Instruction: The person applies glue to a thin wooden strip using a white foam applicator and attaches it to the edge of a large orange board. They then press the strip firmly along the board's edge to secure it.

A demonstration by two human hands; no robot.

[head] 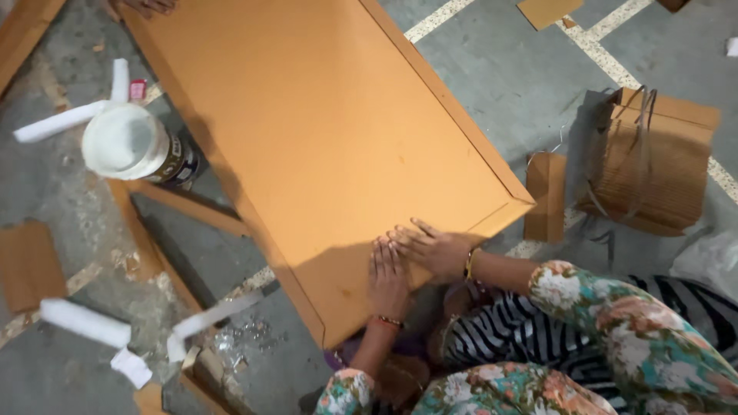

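Grey concrete floor (500,84) with pale painted lines runs under everything you see. Across it lies a large orange-brown framed board (323,131), tilted from upper left to lower right, its raised edge running round the flat panel. Beside its right corner sits a stack of corrugated cardboard (653,165), and off its left edge stands a white-lidded tub (127,142). White foam strips (84,323) lie scattered at the lower left.

Both your hands lie flat on the board's near corner, fingers spread and pinching nothing: your left hand (387,280) presses palm-down, and your right hand (432,247) rests just beside it, the fingertips overlapping. The board's far end is cut off by the top edge, where another person's fingers (150,6) barely show.
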